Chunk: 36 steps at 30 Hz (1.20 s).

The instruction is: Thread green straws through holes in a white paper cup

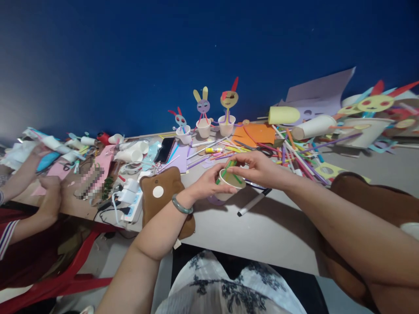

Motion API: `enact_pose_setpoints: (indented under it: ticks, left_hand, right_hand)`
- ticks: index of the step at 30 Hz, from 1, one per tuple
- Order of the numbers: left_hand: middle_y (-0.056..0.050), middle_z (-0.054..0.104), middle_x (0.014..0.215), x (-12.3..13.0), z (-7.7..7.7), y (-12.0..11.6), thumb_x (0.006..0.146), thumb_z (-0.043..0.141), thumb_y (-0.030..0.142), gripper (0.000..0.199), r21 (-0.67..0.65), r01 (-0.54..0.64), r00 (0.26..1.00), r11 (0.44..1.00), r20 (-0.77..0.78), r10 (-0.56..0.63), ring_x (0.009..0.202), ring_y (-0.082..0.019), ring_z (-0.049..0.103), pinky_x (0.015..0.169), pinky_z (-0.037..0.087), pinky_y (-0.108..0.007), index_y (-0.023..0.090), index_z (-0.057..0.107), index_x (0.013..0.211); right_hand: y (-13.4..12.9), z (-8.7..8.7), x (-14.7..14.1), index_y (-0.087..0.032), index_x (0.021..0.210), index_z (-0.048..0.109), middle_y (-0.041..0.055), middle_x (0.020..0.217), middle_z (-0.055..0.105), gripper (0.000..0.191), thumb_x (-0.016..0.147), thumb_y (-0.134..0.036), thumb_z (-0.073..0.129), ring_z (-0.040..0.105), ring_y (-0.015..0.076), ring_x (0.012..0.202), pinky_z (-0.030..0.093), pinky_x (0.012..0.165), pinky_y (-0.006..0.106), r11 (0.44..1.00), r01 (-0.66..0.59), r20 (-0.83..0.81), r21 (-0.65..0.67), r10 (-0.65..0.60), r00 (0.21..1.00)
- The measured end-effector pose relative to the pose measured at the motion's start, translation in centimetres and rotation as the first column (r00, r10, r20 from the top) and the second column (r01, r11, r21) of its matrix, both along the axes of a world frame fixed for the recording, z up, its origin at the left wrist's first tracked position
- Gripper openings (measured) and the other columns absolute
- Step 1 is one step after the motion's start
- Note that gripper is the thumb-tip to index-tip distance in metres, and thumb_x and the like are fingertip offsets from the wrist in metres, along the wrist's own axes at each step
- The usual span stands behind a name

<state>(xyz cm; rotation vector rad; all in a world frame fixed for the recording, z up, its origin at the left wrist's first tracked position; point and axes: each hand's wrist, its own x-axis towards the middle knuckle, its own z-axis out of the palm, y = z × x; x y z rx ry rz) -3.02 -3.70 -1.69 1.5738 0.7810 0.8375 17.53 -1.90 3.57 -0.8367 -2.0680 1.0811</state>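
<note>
My left hand [214, 181] is wrapped round a white paper cup [233, 180] above the near side of the table. Over the cup's mouth, my right hand [253, 168] is closed with its fingertips pinching a green pipe cleaner [231, 164]. Green lengths reach down into the cup and over its rim. The pinched fingers partly hide where the pipe cleaner bends. A white marker with a black tip [253, 203] lies just right of the cup. Part of a purple round piece [216, 200] shows beneath the cup.
Three cups with paper-faced figures [203, 126] stand along the blue wall. Coloured sticks and pipe cleaners [301, 161], scissors [264, 151] and orange paper [253, 134] lie behind my hands. A brown bear-shaped pad [160, 205] and power strip [133, 207] are left. A co-worker's hands [50, 185] are farther left.
</note>
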Motion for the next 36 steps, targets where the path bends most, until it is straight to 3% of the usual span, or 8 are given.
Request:
enact_pose_setpoints:
  ticks: [5, 11, 16, 21, 28, 34, 36]
  left_hand:
    - [-0.014, 0.064, 0.134, -1.0, -0.1, 0.9, 0.061, 0.094, 0.045, 0.083, 0.027, -0.033, 0.997, 0.999, -0.065, 0.035, 0.126, -0.032, 0.060, 0.111, 0.045, -0.052, 0.021, 0.060, 0.134]
    - [-0.013, 0.066, 0.132, 0.2, -0.1, -0.1, 0.062, 0.093, 0.043, 0.079, 0.161, -0.078, 0.992, 0.984, -0.083, 0.092, 0.127, -0.033, 0.060, 0.114, 0.042, -0.053, 0.019, 0.062, 0.130]
    - [-0.011, 0.069, 0.123, 0.8, -0.2, -0.4, 0.062, 0.093, 0.042, 0.071, 0.102, -0.160, 0.987, 0.982, 0.006, 0.160, 0.124, -0.031, 0.061, 0.114, 0.043, -0.052, 0.019, 0.065, 0.123]
    - [-0.012, 0.068, 0.123, 0.8, 0.0, -0.5, 0.058, 0.094, 0.046, 0.072, 0.067, -0.238, 0.971, 0.969, 0.047, 0.235, 0.122, -0.032, 0.061, 0.111, 0.044, -0.051, 0.018, 0.065, 0.117]
    - [-0.008, 0.068, 0.118, 1.0, -0.1, -1.0, 0.058, 0.094, 0.050, 0.071, 0.041, -0.229, 0.971, 0.973, 0.086, 0.224, 0.116, -0.028, 0.063, 0.107, 0.046, -0.047, 0.020, 0.063, 0.115]
    - [-0.006, 0.070, 0.114, 0.4, 0.6, -0.5, 0.062, 0.093, 0.044, 0.064, -0.002, -0.340, 0.923, 0.940, 0.190, 0.334, 0.103, -0.022, 0.067, 0.097, 0.052, -0.040, 0.020, 0.062, 0.113]
    - [-0.006, 0.071, 0.115, 0.1, 0.7, -0.2, 0.065, 0.092, 0.043, 0.064, -0.050, -0.374, 0.892, 0.926, 0.253, 0.375, 0.102, -0.021, 0.068, 0.096, 0.053, -0.039, 0.021, 0.061, 0.117]
  right_hand:
    - [0.6, -0.4, -0.1, -0.018, 0.073, 0.069, -0.0015, 0.059, 0.055, 0.034, 0.082, -0.051, 0.070, 0.046, 0.0121, 0.056, 0.035, 0.052, 0.027, 0.992, 0.117, -0.011, -0.051, -0.118, 0.993]
    - [0.3, -0.6, -0.6, -0.018, 0.079, 0.071, 0.0019, 0.070, 0.066, 0.035, 0.076, -0.052, 0.076, 0.056, 0.0143, 0.062, 0.045, 0.057, 0.027, 0.983, 0.030, -0.112, -0.181, -0.051, 0.992]
    - [0.4, -0.5, -0.2, -0.017, 0.083, 0.073, 0.0042, 0.077, 0.071, 0.037, 0.077, -0.053, 0.078, 0.061, 0.0160, 0.070, 0.049, 0.063, 0.028, 0.978, 0.027, -0.128, -0.209, -0.054, 0.990]
    - [0.8, -0.1, 0.4, -0.016, 0.083, 0.072, 0.0018, 0.070, 0.066, 0.037, 0.078, -0.052, 0.079, 0.054, 0.0119, 0.062, 0.042, 0.057, 0.026, 0.979, 0.009, -0.155, -0.206, -0.042, 0.987]
    - [1.0, 0.2, 1.0, -0.017, 0.077, 0.069, 0.0003, 0.066, 0.063, 0.039, 0.078, -0.056, 0.078, 0.052, 0.0113, 0.060, 0.041, 0.056, 0.027, 0.974, -0.016, -0.078, -0.228, -0.002, 0.997]
    - [1.4, -0.7, 0.3, -0.020, 0.091, 0.071, 0.0040, 0.083, 0.071, 0.046, 0.073, -0.061, 0.080, 0.062, 0.0166, 0.073, 0.048, 0.066, 0.030, 0.976, 0.111, -0.199, -0.189, -0.149, 0.969]
    - [1.6, -0.8, 0.3, -0.020, 0.088, 0.072, 0.0022, 0.074, 0.066, 0.046, 0.079, -0.064, 0.073, 0.057, 0.0146, 0.066, 0.044, 0.060, 0.029, 0.974, 0.146, -0.124, -0.171, -0.169, 0.978]
